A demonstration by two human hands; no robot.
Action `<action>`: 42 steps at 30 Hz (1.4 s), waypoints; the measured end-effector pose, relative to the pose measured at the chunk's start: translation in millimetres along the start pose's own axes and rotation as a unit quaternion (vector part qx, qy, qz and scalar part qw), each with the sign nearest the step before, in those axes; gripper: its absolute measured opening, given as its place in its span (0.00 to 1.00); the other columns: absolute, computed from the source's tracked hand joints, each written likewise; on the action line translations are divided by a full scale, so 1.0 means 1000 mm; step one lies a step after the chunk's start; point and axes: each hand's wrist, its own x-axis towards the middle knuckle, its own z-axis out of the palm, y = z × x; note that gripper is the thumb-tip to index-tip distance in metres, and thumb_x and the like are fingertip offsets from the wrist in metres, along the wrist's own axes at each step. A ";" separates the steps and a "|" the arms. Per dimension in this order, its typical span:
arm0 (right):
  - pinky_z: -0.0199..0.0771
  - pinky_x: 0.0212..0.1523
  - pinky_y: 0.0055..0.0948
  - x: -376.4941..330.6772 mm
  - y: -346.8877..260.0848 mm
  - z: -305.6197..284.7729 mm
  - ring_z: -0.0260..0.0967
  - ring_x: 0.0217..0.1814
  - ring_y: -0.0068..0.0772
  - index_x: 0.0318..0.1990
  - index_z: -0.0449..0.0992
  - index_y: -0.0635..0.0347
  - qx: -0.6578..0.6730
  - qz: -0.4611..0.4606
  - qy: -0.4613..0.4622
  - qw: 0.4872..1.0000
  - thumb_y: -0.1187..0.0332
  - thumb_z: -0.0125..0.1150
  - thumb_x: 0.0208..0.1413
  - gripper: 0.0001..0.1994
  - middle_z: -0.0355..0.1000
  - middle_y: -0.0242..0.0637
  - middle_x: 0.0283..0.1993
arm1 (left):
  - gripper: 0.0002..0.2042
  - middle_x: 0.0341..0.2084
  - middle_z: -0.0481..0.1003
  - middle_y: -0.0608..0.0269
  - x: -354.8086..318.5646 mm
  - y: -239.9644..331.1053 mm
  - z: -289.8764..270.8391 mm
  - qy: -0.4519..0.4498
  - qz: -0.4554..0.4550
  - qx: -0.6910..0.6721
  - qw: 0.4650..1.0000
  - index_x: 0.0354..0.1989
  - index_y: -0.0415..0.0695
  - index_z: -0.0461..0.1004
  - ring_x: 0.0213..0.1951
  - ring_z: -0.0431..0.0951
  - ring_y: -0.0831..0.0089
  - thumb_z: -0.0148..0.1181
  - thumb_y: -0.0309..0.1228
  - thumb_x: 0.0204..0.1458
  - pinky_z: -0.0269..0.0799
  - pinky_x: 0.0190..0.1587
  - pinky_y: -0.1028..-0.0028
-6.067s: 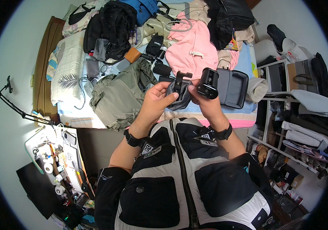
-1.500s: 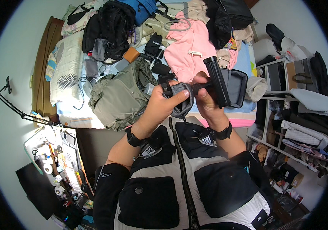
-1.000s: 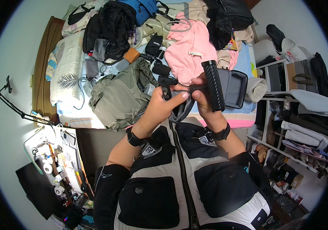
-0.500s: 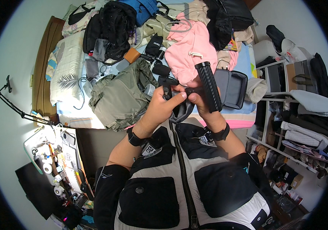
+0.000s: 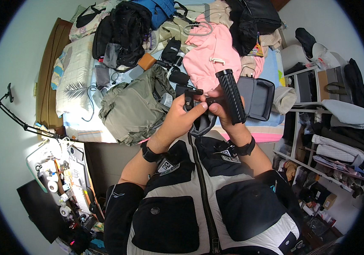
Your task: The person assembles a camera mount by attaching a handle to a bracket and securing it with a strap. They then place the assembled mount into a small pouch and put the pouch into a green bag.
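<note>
Both my hands meet in front of my chest over the bed's near edge. In my left hand [image 5: 179, 116] is a small black bracket-like part [image 5: 189, 98], pinched between thumb and fingers. My right hand [image 5: 226, 118] grips a black tube with a carbon-fibre pattern [image 5: 231, 94], which stands tilted with its top leaning left. A short dark piece joins the tube's side, between my two thumbs; whether it connects to the bracket cannot be seen. Dark grey fabric [image 5: 203, 127] hangs just under my hands. Some of my fingers are hidden behind the parts.
An olive-green garment [image 5: 137, 108] lies left on the bed, a pink garment [image 5: 211, 51] beyond my hands. Right of the tube stands an open grey case [image 5: 256, 97]. A black backpack [image 5: 124, 36] lies far left. Shelves with folded clothes [image 5: 339, 146] stand right, a cluttered desk [image 5: 75, 170] left.
The black bracket in my left hand has turned, and its upper end has shifted slightly right and down. My right hand and the tube have hardly moved.
</note>
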 end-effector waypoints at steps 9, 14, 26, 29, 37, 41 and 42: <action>0.75 0.46 0.28 0.003 -0.011 -0.004 0.77 0.42 0.29 0.46 0.77 0.67 -0.051 -0.020 -0.039 0.998 0.62 0.74 0.48 0.21 0.79 0.40 0.40 | 0.09 0.33 0.74 0.70 0.000 0.000 -0.002 -0.013 -0.002 0.007 1.000 0.41 0.38 0.73 0.36 0.72 0.83 0.61 0.29 0.57 0.69 0.41 0.80; 0.73 0.45 0.31 0.001 -0.014 -0.003 0.74 0.43 0.33 0.43 0.79 0.66 -0.076 -0.001 -0.015 0.997 0.47 0.69 0.50 0.27 0.76 0.40 0.41 | 0.10 0.34 0.75 0.69 0.000 0.000 -0.003 -0.015 -0.012 0.013 1.000 0.43 0.38 0.73 0.38 0.74 0.82 0.62 0.27 0.56 0.71 0.43 0.79; 0.70 0.52 0.26 0.011 -0.008 -0.007 0.70 0.54 0.31 0.43 0.81 0.63 0.020 0.046 -0.101 0.994 0.73 0.73 0.47 0.14 0.69 0.36 0.53 | 0.25 0.47 0.73 0.63 0.003 -0.002 -0.013 -0.050 0.004 -0.053 0.997 0.59 0.35 0.64 0.48 0.74 0.79 0.60 0.17 0.51 0.70 0.52 0.77; 0.73 0.48 0.25 0.015 -0.004 -0.005 0.72 0.49 0.29 0.45 0.80 0.64 -0.026 0.004 -0.122 0.992 0.78 0.72 0.46 0.16 0.70 0.35 0.50 | 0.27 0.49 0.72 0.61 0.006 -0.005 -0.017 -0.058 0.005 -0.067 0.996 0.60 0.33 0.62 0.49 0.74 0.78 0.57 0.13 0.48 0.69 0.53 0.78; 0.69 0.46 0.25 0.017 -0.003 -0.011 0.71 0.46 0.30 0.43 0.78 0.66 -0.078 0.011 -0.145 0.986 0.80 0.69 0.44 0.15 0.71 0.37 0.44 | 0.31 0.54 0.70 0.57 0.010 -0.014 -0.025 0.008 0.006 -0.033 0.999 0.63 0.32 0.59 0.54 0.71 0.76 0.50 0.10 0.45 0.66 0.56 0.78; 0.69 0.47 0.25 0.017 -0.002 -0.012 0.70 0.45 0.31 0.42 0.78 0.67 -0.086 0.006 -0.153 0.984 0.81 0.66 0.44 0.14 0.71 0.37 0.42 | 0.30 0.49 0.71 0.59 0.012 -0.015 -0.027 0.052 0.031 0.016 0.998 0.62 0.34 0.61 0.48 0.72 0.77 0.51 0.12 0.45 0.67 0.52 0.78; 0.69 0.47 0.26 0.017 -0.002 -0.013 0.70 0.46 0.31 0.42 0.78 0.68 -0.076 0.009 -0.157 0.985 0.82 0.66 0.44 0.14 0.71 0.37 0.42 | 0.29 0.46 0.73 0.61 0.012 -0.015 -0.027 0.066 0.033 0.011 0.997 0.61 0.35 0.63 0.45 0.72 0.78 0.51 0.13 0.45 0.68 0.50 0.79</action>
